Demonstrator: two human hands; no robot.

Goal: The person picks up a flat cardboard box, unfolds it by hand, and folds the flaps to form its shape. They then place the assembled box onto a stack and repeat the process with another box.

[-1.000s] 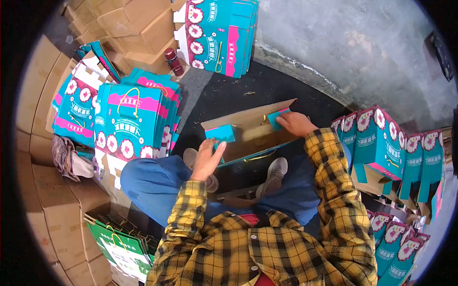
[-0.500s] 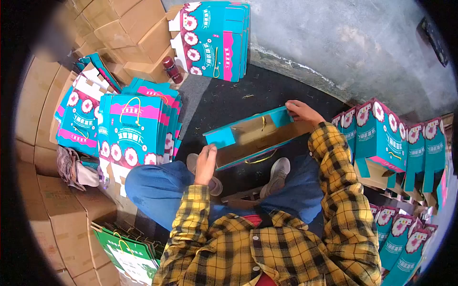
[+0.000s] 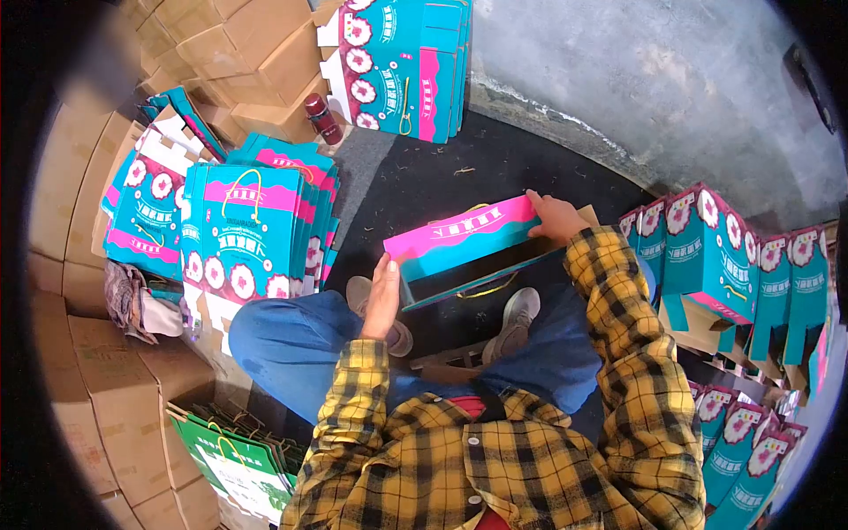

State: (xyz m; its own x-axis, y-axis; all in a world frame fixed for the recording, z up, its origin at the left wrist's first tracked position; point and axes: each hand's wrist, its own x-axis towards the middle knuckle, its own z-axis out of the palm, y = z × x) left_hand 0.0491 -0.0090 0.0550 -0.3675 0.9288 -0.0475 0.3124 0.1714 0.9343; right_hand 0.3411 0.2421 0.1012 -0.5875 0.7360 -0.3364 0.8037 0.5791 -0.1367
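A teal carton with a pink flap [image 3: 464, 228] is held between my hands above the dark floor, its opening facing up toward me. The pink flap with white lettering stands along the far side, and yellow cord handles show at both long sides. My left hand [image 3: 383, 296] presses against the carton's left end, fingers together. At the far right corner, my right hand [image 3: 556, 218] grips the edge, thumb toward the inside. The carton's underside is hidden.
Flat teal cartons [image 3: 243, 234] are stacked at left, more [image 3: 406, 71] against the wall. Assembled cartons [image 3: 711, 256] stand at right. A dark red bottle [image 3: 323, 119] is near brown boxes [image 3: 256, 44]. Green cartons [image 3: 234, 459] lie lower left; my shoes [image 3: 517, 322] are below the held carton.
The carton's far side now shows a pink flap where teal tabs and the brown interior showed before. My left hand has moved slightly up along the left end.
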